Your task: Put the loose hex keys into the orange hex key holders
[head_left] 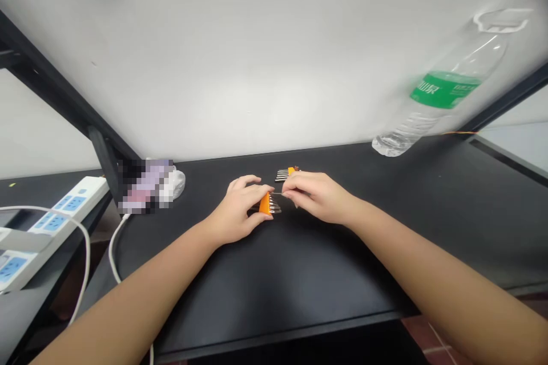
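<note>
My left hand (240, 205) holds an orange holder (265, 204) between thumb and fingers, just above or on the black desk. Several short metal rods (274, 206) stick out of its right side; their exact kind is too small to tell. My right hand (319, 197) pinches the end of a thin metal rod (278, 194) between thumb and index finger. The rod's other end meets the holder's upper edge. Behind my right hand lies a second orange holder (291, 171) with similar metal rods (281, 175), partly covered by that hand.
The black desk (257, 285) meets a white wall. A big clear bottle (445, 88) with a green label stands at the right back. On the left are a white power strip (55, 222), a white cable (112, 251), a white crumpled item (176, 182) and a black frame (64, 97).
</note>
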Available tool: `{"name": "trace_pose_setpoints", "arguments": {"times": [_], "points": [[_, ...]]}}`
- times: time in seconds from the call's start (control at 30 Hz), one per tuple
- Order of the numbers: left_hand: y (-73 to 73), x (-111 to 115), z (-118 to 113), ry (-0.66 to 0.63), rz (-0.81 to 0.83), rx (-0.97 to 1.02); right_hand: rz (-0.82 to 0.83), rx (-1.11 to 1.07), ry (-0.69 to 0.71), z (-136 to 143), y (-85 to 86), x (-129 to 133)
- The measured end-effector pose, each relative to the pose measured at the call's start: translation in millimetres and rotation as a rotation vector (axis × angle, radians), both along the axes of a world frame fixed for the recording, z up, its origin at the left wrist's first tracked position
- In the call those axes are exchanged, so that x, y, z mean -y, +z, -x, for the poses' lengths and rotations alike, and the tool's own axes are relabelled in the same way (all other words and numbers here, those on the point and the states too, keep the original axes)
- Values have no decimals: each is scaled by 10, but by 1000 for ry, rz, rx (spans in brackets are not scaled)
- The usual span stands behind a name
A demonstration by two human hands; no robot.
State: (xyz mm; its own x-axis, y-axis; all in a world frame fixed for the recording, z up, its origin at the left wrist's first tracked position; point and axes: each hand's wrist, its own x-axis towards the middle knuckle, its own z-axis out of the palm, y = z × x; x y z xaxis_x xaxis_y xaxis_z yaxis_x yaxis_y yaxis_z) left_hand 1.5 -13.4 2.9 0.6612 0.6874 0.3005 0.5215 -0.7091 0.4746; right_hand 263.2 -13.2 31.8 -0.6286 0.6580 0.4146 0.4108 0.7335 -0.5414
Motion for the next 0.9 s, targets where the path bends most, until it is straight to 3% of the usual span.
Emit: {"name": "trace_pose_setpoints", "arguments": {"times": [0.17,0.33,0.47,0.6,0.73,0.9], "points": [[69,63,-50,-48,-58,-42,35,6,31,103,-143,-24],[79,71,-50,-80,-34,-16,153,-49,-84,198,-242,-65],[46,69,-32,-40,-7,-21,115,10,-131,136,-238,-125],[10,13,6,52,-6,-58,14,42,-364,-67,-261,-257],[-41,-118,80,166,0,-81,66,165,-575,-272,-360,-422],[-117,-246,154,256,-2,-165,119,271,-414,-274,-419,-453]]}}
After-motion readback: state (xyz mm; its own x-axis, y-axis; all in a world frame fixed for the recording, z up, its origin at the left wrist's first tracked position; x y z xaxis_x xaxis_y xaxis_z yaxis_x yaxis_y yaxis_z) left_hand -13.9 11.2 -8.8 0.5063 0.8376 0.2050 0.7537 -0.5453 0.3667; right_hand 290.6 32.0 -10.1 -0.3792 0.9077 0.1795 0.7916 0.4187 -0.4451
